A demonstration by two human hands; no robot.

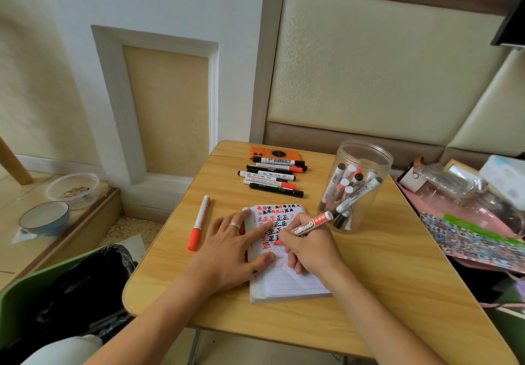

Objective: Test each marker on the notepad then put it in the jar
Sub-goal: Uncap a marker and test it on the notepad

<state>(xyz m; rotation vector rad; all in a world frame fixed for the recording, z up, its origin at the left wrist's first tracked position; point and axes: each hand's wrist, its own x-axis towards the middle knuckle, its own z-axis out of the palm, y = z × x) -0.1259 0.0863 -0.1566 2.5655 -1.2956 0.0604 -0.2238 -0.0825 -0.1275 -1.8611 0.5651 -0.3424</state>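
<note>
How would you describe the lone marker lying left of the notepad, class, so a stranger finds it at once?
Start at the wooden table, then the notepad under the left hand. Left of that hand lies one marker, apart from the row of markers farther back, its red cap nearest you.

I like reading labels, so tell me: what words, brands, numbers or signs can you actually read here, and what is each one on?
"ITEBOARD", the visible part of a longer word: on the white, red-labelled marker gripped by the right hand.
"白板笔", read with some doubt: on the same marker's red band.
"正", repeated in red and black: on the white lined notepad, steadied by the left hand.
Labels on the row of markers and on those in the clear plastic jar: too small to read.
</note>
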